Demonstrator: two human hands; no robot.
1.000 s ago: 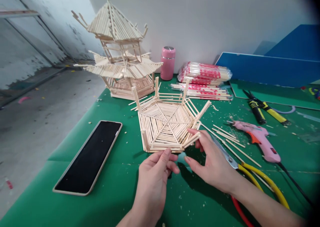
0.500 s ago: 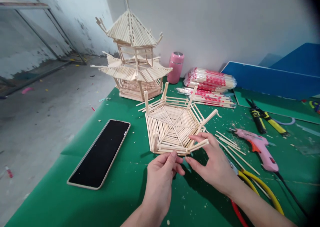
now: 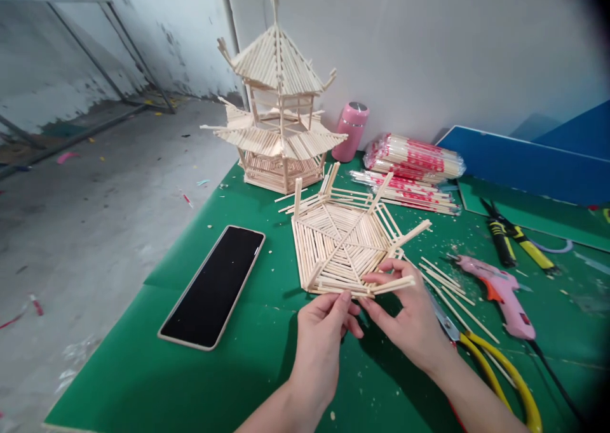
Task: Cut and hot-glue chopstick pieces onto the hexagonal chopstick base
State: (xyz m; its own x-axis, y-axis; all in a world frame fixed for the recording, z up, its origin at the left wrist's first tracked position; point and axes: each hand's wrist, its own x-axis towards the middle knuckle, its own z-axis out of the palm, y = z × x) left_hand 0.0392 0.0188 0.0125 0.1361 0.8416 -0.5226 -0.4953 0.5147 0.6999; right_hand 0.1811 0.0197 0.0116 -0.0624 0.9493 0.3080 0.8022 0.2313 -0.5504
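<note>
A flat hexagonal base of wooden sticks [image 3: 343,242], with short posts rising from its corners, lies on the green mat [image 3: 248,369]. My right hand [image 3: 412,312] pinches the base's near right corner between thumb and fingers. Just left of it, my left hand [image 3: 324,338] has its fingertips curled against the near edge of the base. Behind the base stands a finished two-tier stick pagoda [image 3: 279,115].
A dark phone [image 3: 214,285] lies at the left. Loose sticks [image 3: 448,287], yellow-handled cutters [image 3: 490,363], a pink glue gun [image 3: 500,287] and black-yellow pliers [image 3: 512,242] lie at the right. A pink bottle [image 3: 351,131] and wrapped chopstick packs [image 3: 412,160] sit by the wall.
The view has shifted, sliding everything right in the picture. Both hands stay at the base's near edge, and their fingertips have closed in on the near right corner.
</note>
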